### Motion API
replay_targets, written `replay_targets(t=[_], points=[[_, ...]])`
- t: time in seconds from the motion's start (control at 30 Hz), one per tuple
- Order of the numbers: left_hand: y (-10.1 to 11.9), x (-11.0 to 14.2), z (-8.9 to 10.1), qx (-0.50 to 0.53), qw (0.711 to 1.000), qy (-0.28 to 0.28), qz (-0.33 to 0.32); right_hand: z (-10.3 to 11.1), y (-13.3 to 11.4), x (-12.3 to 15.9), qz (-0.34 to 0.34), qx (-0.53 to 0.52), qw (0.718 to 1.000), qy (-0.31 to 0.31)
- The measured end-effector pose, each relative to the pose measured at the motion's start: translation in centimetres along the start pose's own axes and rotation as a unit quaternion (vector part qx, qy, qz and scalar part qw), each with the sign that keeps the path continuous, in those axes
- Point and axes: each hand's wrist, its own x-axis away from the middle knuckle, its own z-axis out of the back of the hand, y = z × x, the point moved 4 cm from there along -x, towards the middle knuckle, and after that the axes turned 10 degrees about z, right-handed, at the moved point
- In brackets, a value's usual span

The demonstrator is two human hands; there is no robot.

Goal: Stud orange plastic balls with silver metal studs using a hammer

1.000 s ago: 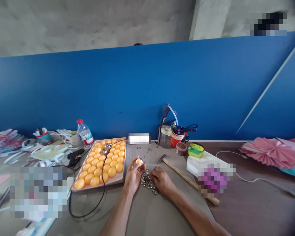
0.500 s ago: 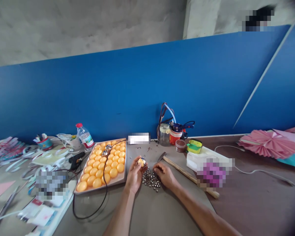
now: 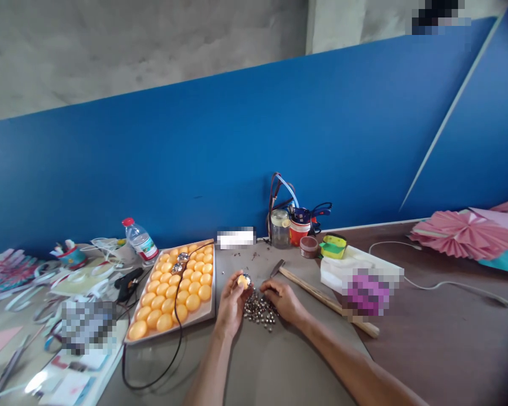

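Note:
My left hand (image 3: 231,303) is closed round a small orange ball (image 3: 242,280) with shiny silver pieces stuck on its top. Just right of it, my right hand (image 3: 281,298) rests fingers-down on a pile of small silver beads (image 3: 259,312) on the table, its fingertips pinched among them. A tray (image 3: 195,320) holding several orange balls lies left of my left hand; a few balls at its far end are covered in silver.
A wooden-handled hammer (image 3: 322,300) lies right of my right hand. Behind stand a glass jar (image 3: 280,228), an orange cup (image 3: 299,231) and a yellow-green box (image 3: 334,246). A black glue gun (image 3: 129,280), its cord and a water bottle (image 3: 140,241) lie left. Pink paper fans (image 3: 465,234) sit far right.
The view has tilted and shifted. My hands have stayed at the bead pile, my left hand turning the ball slightly.

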Motion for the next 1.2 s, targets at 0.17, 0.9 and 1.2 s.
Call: replay_targets(t=[0.17,0.9,1.2], points=[[-0.1,0.0,-0.1,-0.031,0.999,0.011,-0.008,0.1,0.5,-0.3,-0.08,-0.042,0.996,0.017],[0.2,0.1,0.1,-0.035,0.996,0.071,-0.029,0.5,0.2,-0.3,0.021,0.291,0.95,-0.114],[-0.1,0.1,0.0,-0.051,0.996,0.067,-0.014,0.3,0.3,-0.3,0.016,0.293,0.95,-0.107]])
